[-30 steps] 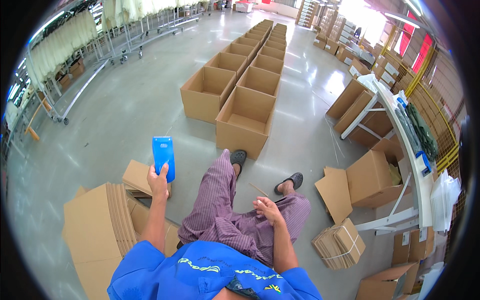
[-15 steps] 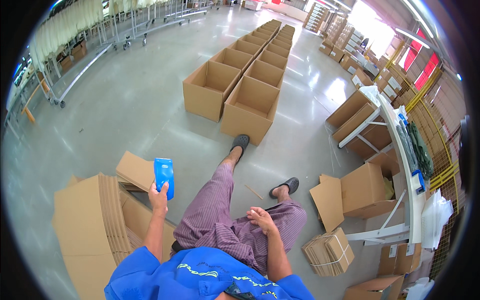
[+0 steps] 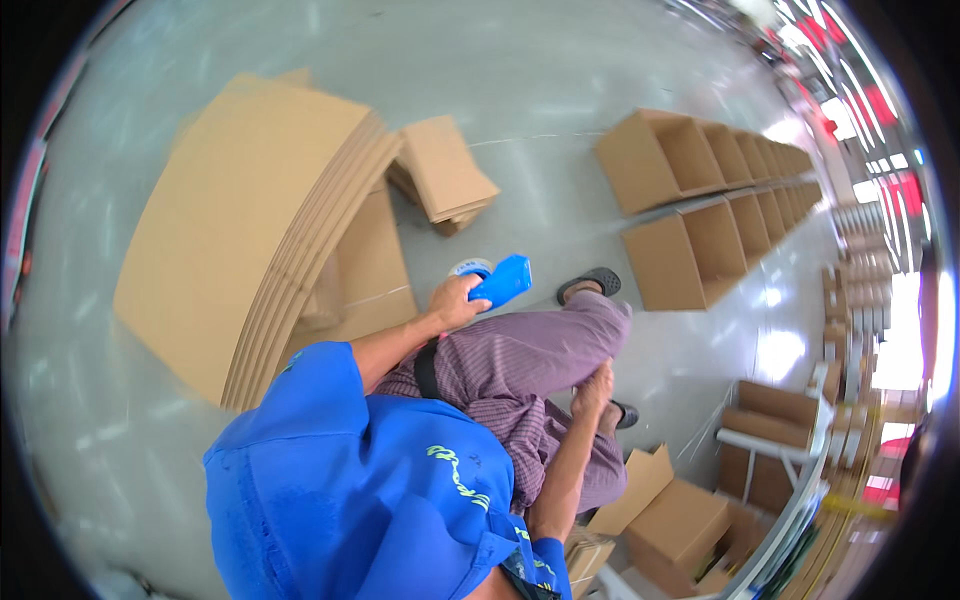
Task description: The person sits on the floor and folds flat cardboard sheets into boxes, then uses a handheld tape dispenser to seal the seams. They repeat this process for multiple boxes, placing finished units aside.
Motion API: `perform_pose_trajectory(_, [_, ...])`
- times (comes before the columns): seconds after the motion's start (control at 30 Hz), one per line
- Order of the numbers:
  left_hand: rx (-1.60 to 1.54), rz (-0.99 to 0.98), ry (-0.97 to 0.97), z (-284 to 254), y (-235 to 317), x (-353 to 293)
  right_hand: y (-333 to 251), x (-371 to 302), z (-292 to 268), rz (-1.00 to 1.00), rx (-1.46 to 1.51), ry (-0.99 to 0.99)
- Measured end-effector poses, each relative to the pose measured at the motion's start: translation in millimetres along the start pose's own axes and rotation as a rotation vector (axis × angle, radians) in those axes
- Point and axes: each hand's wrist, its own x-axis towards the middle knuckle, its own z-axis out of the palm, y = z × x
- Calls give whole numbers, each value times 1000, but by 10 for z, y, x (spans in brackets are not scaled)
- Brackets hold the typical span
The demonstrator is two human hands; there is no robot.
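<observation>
We log the left hand (image 3: 452,304) grasping a blue tape dispenser (image 3: 510,282) near centre, flattened cartons (image 3: 235,220) at ten o'clock, and the right hand (image 3: 592,390) at four, fingers curled, contents untellable, judging this a holding step whose next move calls for steady left grip, with yellow-green script (image 3: 447,455) at six, partly creased, on the blue shirt (image 3: 320,470).

Blue tape disp. (image 3: 508,282) tilts in L fingers (image 3: 473,307).

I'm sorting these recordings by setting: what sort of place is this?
Probably a packing area in a warehouse or factory: two long rows of open cardboard boxes stand on a broad, smooth grey floor, and a stack of flat cardboard sits nearby.
</observation>
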Motion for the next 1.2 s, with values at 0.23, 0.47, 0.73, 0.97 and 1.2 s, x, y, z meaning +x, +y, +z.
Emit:
perform_pose_trajectory(0.23, [109, 63, 38, -161, -910, -724, -394, -51, -38, -221, -303, 34])
perform_pose_trajectory(0.47, [389, -212, 212, -646, -1640, -826, -606, 69, 217, 25, -102, 51])
perform_pose_trajectory(0.73, [453, -144, 307, -778, -1199, -102, -427, 92, -145, 41, 64, -210])
perform_pose_trajectory(0.97, [-217, -824, 485, -146, -1239, 1535, -49, -47, -55, 180, -94, -79])
perform_pose_trajectory(1.2, [-809, -1066, 498, -81, -1583, 1983, 353, -342, -180, 273, 54, -109])
